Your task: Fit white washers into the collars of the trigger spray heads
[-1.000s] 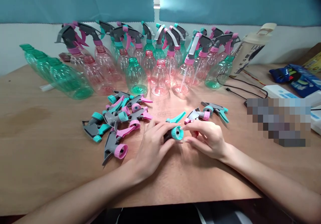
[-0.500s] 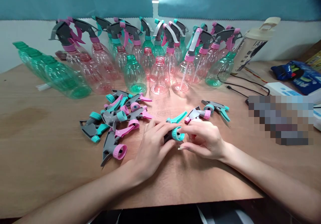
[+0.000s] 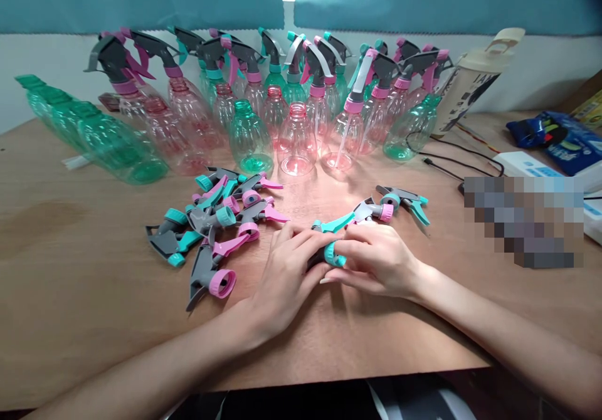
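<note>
In my left hand (image 3: 291,276) is a grey and teal trigger spray head (image 3: 333,254), lying on its side just above the table. Its teal trigger points up and right, and its screw collar faces right. My right hand (image 3: 376,260) is closed at that collar, index finger against it and thumb underneath. The right fingers hide the collar's opening, and whether anything small is between them cannot be seen. Just beyond my right hand lies a spray head with a pink collar (image 3: 387,212). A teal-triggered spray head (image 3: 402,200) rests farther right.
Several loose spray heads (image 3: 207,216) lie in a pile to the left. Behind stand pink and green bottles (image 3: 297,144), many with spray heads fitted. Green bottles (image 3: 122,150) lean at far left. A tumbler (image 3: 470,88), black cable (image 3: 465,157) and blue packet (image 3: 564,144) are at right.
My right hand has moved slightly left, its fingers closing over the teal collar and covering the opening. The spray head's trigger has tipped a little lower. The view has shifted slightly.
</note>
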Motion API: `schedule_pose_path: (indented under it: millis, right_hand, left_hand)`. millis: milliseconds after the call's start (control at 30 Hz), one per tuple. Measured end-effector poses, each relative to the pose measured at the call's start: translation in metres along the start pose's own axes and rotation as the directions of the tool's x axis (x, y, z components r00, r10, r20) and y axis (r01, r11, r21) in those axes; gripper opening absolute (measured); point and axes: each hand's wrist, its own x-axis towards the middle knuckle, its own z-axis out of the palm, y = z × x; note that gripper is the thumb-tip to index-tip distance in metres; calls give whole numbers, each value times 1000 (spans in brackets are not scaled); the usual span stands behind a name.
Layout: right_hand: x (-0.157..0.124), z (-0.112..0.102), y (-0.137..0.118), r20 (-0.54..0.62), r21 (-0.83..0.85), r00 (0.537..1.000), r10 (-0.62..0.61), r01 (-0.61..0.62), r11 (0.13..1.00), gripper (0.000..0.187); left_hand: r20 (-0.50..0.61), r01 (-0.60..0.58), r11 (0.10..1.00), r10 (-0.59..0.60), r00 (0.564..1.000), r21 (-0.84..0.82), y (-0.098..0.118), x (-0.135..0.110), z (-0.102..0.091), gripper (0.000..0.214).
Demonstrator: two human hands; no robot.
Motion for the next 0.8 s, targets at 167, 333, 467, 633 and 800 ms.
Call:
schedule_pose_path:
  millis: [167, 333, 467, 633, 800]
  right_hand:
    - [0, 3, 0, 19, -66, 1000, 6, -5, 998, 37]
    - [1, 3, -1, 43, -107, 998, 43, -38, 994, 41]
    - [-3, 7, -5, 21, -78, 998, 62, -60, 995, 41]
    - [-7, 13, -8, -41, 42, 996, 79, -77, 996, 25]
    - [-6, 13, -8, -80, 324, 903, 421, -376, 868, 28]
  left_hand:
    - [9, 15, 1000, -15, 1000, 5, -1, 0, 1, 26]
    - [9, 44, 998, -45, 999, 37, -1, 1, 1, 25]
    - [0, 55, 996, -55, 999, 67, -1, 1, 1, 25]
    - [-56, 119, 988, -114, 992, 95, -2, 3, -1, 26]
    - [-83, 121, 984, -111, 990, 128, -4, 4, -3, 28]
